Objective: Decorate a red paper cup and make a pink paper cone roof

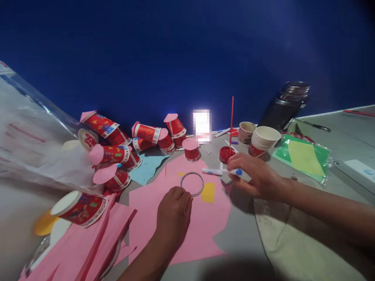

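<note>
My left hand [175, 212] is closed at the near edge of a thin grey ring [191, 172], its fingertips partly hidden. The ring lies flat on a large pink paper sheet [152, 218] with ragged edges. Over the sheet's right side, my right hand [258, 177] grips a white marker [243, 175] with a blue end. Just left of that marker's tip lies another white pen-like piece [212, 171]. A yellow paper patch [208, 192] shows beside the ring. Behind it stands a red paper cup [191, 155] topped with a pink disc.
Several red cups with pink tops [111, 155] are heaped at left, near a clear plastic bag [43, 128] and pink paper strips [84, 238]. Rightward are a red pot [225, 155] with a stick, stacked cups [265, 136], a dark flask [281, 105] and a green packet [304, 156].
</note>
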### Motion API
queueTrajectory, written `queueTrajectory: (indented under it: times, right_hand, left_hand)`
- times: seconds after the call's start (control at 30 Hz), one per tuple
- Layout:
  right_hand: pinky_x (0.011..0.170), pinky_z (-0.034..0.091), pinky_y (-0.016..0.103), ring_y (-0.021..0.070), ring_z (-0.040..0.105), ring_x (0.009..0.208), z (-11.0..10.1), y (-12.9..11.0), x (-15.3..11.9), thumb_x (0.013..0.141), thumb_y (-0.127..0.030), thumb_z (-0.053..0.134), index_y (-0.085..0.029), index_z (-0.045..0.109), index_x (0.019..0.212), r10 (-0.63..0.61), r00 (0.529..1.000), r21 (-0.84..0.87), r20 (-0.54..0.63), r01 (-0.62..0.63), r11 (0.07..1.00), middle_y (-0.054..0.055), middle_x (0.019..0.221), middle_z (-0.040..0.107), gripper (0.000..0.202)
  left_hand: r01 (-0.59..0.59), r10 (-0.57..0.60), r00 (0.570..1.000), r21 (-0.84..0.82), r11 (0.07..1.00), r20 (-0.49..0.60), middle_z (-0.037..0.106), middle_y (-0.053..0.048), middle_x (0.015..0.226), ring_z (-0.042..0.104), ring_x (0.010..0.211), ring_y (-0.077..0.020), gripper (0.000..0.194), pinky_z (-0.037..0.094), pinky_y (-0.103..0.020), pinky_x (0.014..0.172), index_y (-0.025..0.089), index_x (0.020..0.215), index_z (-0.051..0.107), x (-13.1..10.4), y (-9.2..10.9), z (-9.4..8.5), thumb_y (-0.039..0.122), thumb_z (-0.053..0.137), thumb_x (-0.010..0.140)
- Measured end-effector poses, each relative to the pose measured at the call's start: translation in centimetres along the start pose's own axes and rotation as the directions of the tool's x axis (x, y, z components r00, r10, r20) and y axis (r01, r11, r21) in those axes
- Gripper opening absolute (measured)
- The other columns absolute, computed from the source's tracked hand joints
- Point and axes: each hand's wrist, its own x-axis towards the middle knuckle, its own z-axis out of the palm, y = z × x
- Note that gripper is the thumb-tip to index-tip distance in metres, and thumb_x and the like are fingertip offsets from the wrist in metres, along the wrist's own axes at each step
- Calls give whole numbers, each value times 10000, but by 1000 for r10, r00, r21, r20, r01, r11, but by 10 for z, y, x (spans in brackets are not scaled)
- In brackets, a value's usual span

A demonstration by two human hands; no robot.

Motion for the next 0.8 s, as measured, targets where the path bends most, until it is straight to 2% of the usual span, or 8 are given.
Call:
queueTrajectory:
  times: [0.07,0.17,0.33,0.4,0.5,0.57,0.67,0.8]
  right_hand:
    - [748,526,336,210,654,842,1,-7,19,948,-177,572,-203,622,1018,172,982,61,-76,-168,984,61,920,693,90]
    - [662,470,293,174,606,736,9,-14,44,984,-259,558,-200,629,903,313,949,107,-38,-307,946,30,820,654,122]
    - [594,389,285,143,488,603,32,-8,58,1020,-350,492,-207,541,746,318,947,75,-30,-316,946,-15,669,525,312]
    - [602,412,282,146,520,612,40,-1,58,1027,-354,499,-210,554,766,348,937,122,-41,-341,932,-12,676,558,304]
    - [610,471,270,149,604,650,51,8,55,1040,-362,521,-214,604,846,438,896,235,-77,-410,881,3,755,640,258]
    - [586,495,264,147,633,640,57,12,50,1041,-358,539,-224,615,858,476,874,281,-95,-435,855,4,779,660,239]
    - [577,539,290,172,669,633,63,14,39,1041,-354,547,-252,636,857,472,877,272,-93,-433,859,9,757,679,228]
    - [670,618,346,233,750,754,64,18,27,1040,-373,549,-315,698,1045,416,906,200,-81,-394,897,39,860,764,160]
  left_hand:
    - [-7,7,1000,26,1000,2,659,-45,813,584,792,-193,248,439,-324,680,173,772,654,1,1,0,113,545,986]
    - [-12,12,1000,21,1000,-1,653,-38,797,570,779,-195,244,433,-343,703,175,750,636,2,2,0,84,565,964]
    - [-4,4,1000,-14,1000,-17,634,-39,789,555,778,-194,254,421,-350,696,176,737,617,0,0,2,72,565,963]
    - [-11,10,1000,-19,1000,-29,627,-42,782,550,772,-197,251,420,-350,689,178,738,618,-1,-2,4,67,566,958]
    - [-22,21,998,-15,1000,-57,618,-44,755,543,742,-198,249,414,-349,660,185,727,618,-2,-3,7,62,574,939]
    - [6,-7,998,-20,1000,-55,611,-41,735,544,717,-196,269,407,-349,631,195,696,603,-2,-3,8,72,571,933]
    - [105,-107,994,-53,993,-31,588,-26,688,540,653,-182,325,418,-340,578,217,646,575,-1,-2,14,94,537,944]
    - [138,-142,986,-55,989,-89,651,-27,728,621,683,-200,287,542,-346,607,266,721,669,-6,-4,24,109,553,931]
